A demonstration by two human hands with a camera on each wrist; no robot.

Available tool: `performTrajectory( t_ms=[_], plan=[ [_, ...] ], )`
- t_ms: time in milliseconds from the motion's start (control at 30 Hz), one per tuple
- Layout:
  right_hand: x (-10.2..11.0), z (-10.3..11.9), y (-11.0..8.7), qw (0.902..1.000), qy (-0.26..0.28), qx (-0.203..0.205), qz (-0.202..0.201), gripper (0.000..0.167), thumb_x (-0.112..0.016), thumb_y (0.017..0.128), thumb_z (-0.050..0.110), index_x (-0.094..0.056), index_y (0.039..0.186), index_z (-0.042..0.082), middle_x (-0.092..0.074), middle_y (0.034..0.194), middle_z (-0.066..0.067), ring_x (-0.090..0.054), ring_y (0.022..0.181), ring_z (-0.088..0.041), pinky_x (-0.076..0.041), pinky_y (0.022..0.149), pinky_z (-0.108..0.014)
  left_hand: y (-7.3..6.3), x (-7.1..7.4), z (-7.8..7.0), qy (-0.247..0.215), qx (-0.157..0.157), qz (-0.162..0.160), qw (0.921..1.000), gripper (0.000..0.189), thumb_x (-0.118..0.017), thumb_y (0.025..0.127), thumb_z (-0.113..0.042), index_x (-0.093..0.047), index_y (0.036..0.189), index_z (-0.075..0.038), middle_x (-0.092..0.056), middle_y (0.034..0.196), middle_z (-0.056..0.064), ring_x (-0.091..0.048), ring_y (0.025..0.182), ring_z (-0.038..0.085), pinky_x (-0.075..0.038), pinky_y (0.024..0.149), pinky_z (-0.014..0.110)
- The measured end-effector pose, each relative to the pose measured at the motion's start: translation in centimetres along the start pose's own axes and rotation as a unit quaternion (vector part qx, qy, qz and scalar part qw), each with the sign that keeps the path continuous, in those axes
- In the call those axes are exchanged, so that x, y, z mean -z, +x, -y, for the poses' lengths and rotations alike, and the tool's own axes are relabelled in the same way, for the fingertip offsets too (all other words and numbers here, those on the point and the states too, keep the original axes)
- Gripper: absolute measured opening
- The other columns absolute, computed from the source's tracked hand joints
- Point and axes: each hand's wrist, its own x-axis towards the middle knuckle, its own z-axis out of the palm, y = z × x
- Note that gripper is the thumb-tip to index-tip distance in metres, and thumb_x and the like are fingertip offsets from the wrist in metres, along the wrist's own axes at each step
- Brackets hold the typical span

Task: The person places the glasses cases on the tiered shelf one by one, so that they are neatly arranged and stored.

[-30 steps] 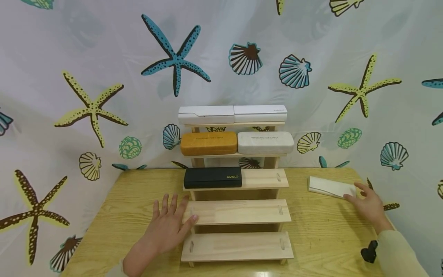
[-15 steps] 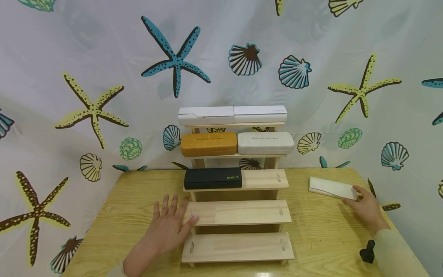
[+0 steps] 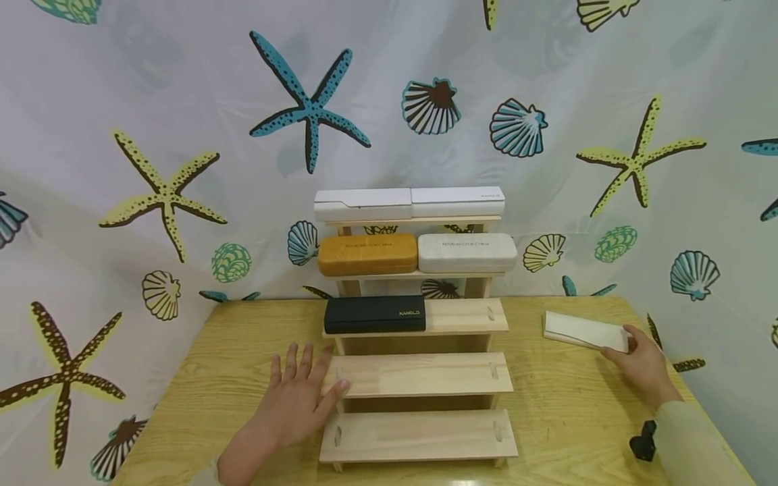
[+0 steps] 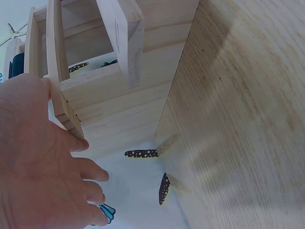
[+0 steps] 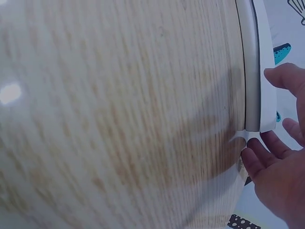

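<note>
A white glasses case [image 3: 585, 331] lies flat on the table at the right, slightly angled. My right hand [image 3: 645, 368] holds its right end, thumb at the near edge and fingers round the end and far side. In the right wrist view, the case [image 5: 267, 57] shows edge-on beside the curled fingers. My left hand [image 3: 296, 398] rests with spread fingers at the left end of a stepped wooden rack [image 3: 419, 374]. From the left wrist view, that hand [image 4: 43, 157] touches the end of a shelf board [image 4: 59, 95]. The palm side is hidden in the head view.
Upper shelves carry two white cases, one on the left [image 3: 363, 204] and one on the right [image 3: 457, 202], an orange case [image 3: 367, 254], a marbled white case [image 3: 467, 252] and a black case [image 3: 374, 314]. A black object [image 3: 643, 442] sits by the right sleeve. Patterned cloth [image 3: 389, 121] hangs behind.
My right hand has closed in on the end of the white glasses case, its fingers now nearer and round it. My left hand has stayed put on the rack.
</note>
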Motion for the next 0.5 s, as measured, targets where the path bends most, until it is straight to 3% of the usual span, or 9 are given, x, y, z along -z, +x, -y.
performTrajectory(
  t_ms=[167, 367, 500],
  plan=[
    [0.1, 0.0, 0.5, 0.9995, -0.031, 0.006, -0.003, 0.088, -0.067, 0.103, 0.025, -0.014, 0.160, -0.017, -0.040, 0.146, -0.048, -0.049, 0.129, -0.059, -0.048, 0.104, -0.065, 0.1, 0.0, 0.1, -0.005, 0.001, 0.006, 1.0000, 0.078, -0.037, 0.110, -0.061, -0.034, 0.165, -0.005, -0.028, 0.165, 0.038, -0.012, 0.157, 0.061, -0.006, 0.119, 0.082],
    [0.5, 0.5, 1.2, 0.9950, -0.097, 0.006, 0.022, 0.097, -0.068, 0.100, 0.030, -0.010, 0.158, -0.021, -0.020, 0.154, -0.054, -0.029, 0.140, -0.069, -0.031, 0.116, -0.075, 0.1, 0.0, 0.1, 0.000, 0.001, 0.007, 1.0000, 0.078, -0.036, 0.110, -0.062, -0.035, 0.164, -0.005, -0.028, 0.165, 0.038, -0.012, 0.157, 0.061, -0.006, 0.120, 0.082],
    [0.6, 0.6, 1.3, 0.9930, -0.111, 0.001, 0.040, 0.100, -0.068, 0.099, 0.034, -0.008, 0.157, -0.021, -0.017, 0.150, -0.057, -0.031, 0.135, -0.070, -0.032, 0.114, -0.076, 0.1, 0.0, 0.1, 0.001, 0.001, 0.006, 1.0000, 0.078, -0.036, 0.110, -0.062, -0.035, 0.164, -0.005, -0.029, 0.165, 0.038, -0.013, 0.157, 0.061, -0.006, 0.120, 0.082]
  ],
)
